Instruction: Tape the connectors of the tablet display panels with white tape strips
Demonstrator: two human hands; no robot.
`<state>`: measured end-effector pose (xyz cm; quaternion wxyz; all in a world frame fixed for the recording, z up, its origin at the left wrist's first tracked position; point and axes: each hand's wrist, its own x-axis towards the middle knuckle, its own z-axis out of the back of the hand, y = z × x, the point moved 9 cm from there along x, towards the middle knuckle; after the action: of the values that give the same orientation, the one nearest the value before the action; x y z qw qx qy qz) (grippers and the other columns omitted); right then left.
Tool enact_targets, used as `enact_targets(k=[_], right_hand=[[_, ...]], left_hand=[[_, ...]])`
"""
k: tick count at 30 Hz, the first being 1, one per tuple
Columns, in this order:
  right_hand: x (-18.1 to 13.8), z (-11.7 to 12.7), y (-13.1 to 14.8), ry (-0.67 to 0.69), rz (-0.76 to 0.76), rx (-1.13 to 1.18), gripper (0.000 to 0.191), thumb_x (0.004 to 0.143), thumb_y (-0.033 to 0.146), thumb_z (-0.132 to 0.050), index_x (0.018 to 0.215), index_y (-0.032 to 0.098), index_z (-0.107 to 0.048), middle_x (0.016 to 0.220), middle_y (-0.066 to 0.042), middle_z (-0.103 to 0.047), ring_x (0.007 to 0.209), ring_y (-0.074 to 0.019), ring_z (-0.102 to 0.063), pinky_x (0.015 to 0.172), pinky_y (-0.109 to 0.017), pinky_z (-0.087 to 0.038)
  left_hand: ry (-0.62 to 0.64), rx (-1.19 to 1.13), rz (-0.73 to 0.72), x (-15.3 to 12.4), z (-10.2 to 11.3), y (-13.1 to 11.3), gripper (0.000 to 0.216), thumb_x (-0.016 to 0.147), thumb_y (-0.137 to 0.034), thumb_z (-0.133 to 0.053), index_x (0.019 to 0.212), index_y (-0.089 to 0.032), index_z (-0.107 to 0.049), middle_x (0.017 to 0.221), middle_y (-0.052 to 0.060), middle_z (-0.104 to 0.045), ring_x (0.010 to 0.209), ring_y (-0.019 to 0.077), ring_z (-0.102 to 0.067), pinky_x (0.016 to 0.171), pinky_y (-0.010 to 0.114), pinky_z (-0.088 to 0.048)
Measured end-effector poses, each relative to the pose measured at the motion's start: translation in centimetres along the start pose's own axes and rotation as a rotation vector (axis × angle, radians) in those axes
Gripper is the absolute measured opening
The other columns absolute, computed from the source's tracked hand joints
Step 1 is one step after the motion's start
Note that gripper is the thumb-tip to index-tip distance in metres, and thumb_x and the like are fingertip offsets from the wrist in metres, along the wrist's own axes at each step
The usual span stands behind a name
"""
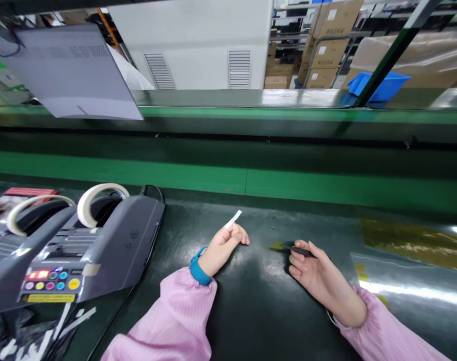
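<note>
My left hand (pixel 224 245), with a blue band at its wrist, pinches a short strip of white tape (pixel 233 219) between thumb and fingers. The strip's free end points up and to the right. To the right, my right hand (pixel 311 265) is closed around black tweezers (pixel 302 251), palm turned partly up. At the tweezers' tip is a small yellowish piece of film (pixel 277 245), blurred, which looks like amber tape. Both hands are above the dark green tabletop (pixel 251 311), apart from each other.
A grey tape dispenser (pixel 119 245) with a white tape roll (pixel 86 205) stands at left, beside another roll (pixel 16 218). Tape scraps (pixel 48 341) lie in front. Amber film (pixel 416 240) and a clear sheet (pixel 409 281) lie at right. A blue bin (pixel 386 86) sits beyond the ledge.
</note>
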<state>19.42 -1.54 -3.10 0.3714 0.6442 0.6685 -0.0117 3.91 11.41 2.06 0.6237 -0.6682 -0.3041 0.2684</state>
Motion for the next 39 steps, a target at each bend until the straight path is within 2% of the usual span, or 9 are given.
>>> enact_targets(k=[10, 23, 32, 39], right_hand=[[0.11, 0.16, 0.12, 0.027, 0.025, -0.029, 0.033, 0.07, 0.043, -0.088, 0.084, 0.021, -0.068, 0.064, 0.004, -0.046, 0.055, -0.0092, -0.038, 0.055, -0.024, -0.037], [0.0, -0.06, 0.26, 0.018, 0.038, -0.066, 0.033, 0.07, 0.044, -0.087, 0.084, 0.021, -0.067, 0.064, 0.004, -0.046, 0.055, -0.0092, -0.038, 0.055, -0.024, -0.036], [0.15, 0.38, 0.15, 0.03, 0.045, -0.067, 0.029, 0.074, 0.043, -0.084, 0.085, 0.022, -0.068, 0.065, 0.004, -0.046, 0.055, -0.0107, -0.038, 0.055, -0.026, -0.036], [0.05, 0.12, 0.23, 0.008, 0.034, -0.061, 0.032, 0.069, 0.043, -0.088, 0.082, 0.02, -0.069, 0.063, 0.004, -0.047, 0.055, -0.0097, -0.038, 0.055, -0.025, -0.035]], left_hand=[[-0.001, -0.033, 0.001, -0.05, -0.02, 0.29, 0.033, 0.091, -0.039, -0.059, 0.075, -0.023, -0.035, 0.077, 0.0, -0.055, 0.078, 0.0174, -0.056, 0.082, 0.036, -0.044], [0.091, -0.022, -0.009, -0.37, -0.9, 0.35, 0.029, 0.088, -0.035, -0.06, 0.08, -0.023, -0.035, 0.082, 0.001, -0.056, 0.081, 0.0174, -0.054, 0.079, 0.034, -0.041], [0.045, 0.033, -0.003, -0.51, -0.53, 0.34, 0.039, 0.095, -0.055, -0.054, 0.079, -0.022, -0.04, 0.082, 0.004, -0.061, 0.081, 0.019, -0.057, 0.082, 0.036, -0.043], [0.037, 0.049, -0.039, -0.54, -0.53, 0.05, 0.045, 0.096, -0.061, -0.05, 0.078, -0.021, -0.043, 0.079, 0.003, -0.058, 0.079, 0.0189, -0.057, 0.082, 0.036, -0.044]])
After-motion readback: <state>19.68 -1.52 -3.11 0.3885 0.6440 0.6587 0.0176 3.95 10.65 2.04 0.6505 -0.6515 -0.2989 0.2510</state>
